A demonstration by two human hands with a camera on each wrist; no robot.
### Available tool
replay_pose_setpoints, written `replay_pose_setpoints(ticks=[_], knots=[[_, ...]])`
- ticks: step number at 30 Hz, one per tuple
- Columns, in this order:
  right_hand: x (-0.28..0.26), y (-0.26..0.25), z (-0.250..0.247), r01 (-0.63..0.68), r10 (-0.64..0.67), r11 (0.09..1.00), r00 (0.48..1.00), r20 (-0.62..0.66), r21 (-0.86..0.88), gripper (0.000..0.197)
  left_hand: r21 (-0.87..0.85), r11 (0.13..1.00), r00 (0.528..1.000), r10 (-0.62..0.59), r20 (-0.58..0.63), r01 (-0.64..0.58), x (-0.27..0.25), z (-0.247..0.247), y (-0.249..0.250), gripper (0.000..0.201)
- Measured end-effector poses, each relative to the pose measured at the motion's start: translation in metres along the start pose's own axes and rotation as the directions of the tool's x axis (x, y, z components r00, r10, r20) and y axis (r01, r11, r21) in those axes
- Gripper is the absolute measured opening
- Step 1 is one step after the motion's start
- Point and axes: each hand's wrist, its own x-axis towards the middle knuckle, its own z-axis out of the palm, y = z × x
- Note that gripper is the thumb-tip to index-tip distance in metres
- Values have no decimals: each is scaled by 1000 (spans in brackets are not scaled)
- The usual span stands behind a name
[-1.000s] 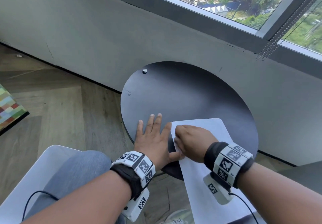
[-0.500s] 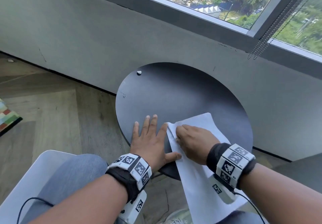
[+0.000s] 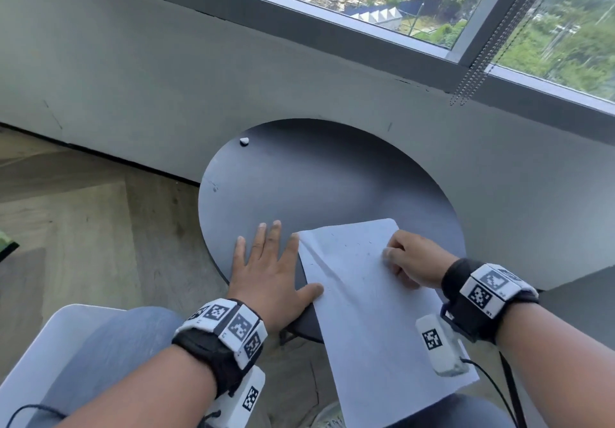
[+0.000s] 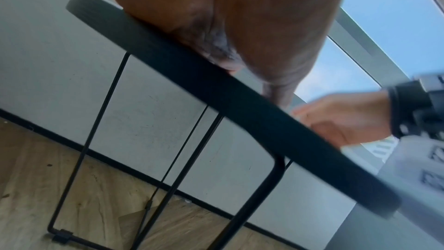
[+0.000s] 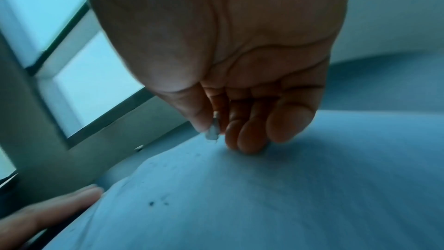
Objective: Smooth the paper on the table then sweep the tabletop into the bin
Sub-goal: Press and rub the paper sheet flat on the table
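From the head camera, a person sits at a round black table (image 3: 332,178) set against a grey wall below a window. A white sheet of paper (image 3: 362,294) lies on the near right part of the tabletop, its near half hanging past the edge toward the person's lap, with a crease running along its left side. The left hand (image 3: 266,271) lies flat on the table, fingers straight and slightly spread, the index fingertip and the thumb touching the paper's left edge. The right hand (image 3: 409,261) rests on the paper near its right edge, fingers curled under. A small white scrap (image 3: 244,141) sits at the table's far left rim, well apart from both hands.

From the left wrist camera, the palm (image 4: 240,16) presses on the dark table edge (image 4: 216,86), thin black legs below; the right hand (image 4: 341,119) appears blurred beyond.

From the right wrist camera, the curled fingers (image 5: 250,132) touch the paper (image 5: 264,197), and the thumb and forefinger pinch a tiny pale fragment (image 5: 213,132). A left fingertip (image 5: 60,210) touches the paper's edge.
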Motion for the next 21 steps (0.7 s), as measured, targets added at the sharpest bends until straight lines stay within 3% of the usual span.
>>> replay_pose_setpoints(ticks=[2,4,7,9,13,18,21], knots=[[0,13,3,-5,3,994,1000,20,110,17,-11,998,997,66,-28,-66,-5,-4,14,90],[5,15,5,-3,0,987,1000,18,158,16,36,961,961,274,-31,-273,-20,-2,38,87],[5,11,6,1,-7,988,999,35,156,17,67,800,798,581,161,-596,-47,28,74,91],[4,9,4,-11,5,987,999,39,162,19,105,752,749,613,251,-651,-52,45,81,98],[0,5,2,7,-14,990,999,50,144,24,146,821,825,510,243,-551,-37,36,64,101],[-5,-1,3,-11,8,994,1000,23,111,18,195,956,967,188,172,-221,2,-3,20,100],[-5,-1,4,-15,14,993,1000,8,121,16,196,973,989,105,105,-124,12,-20,12,100]])
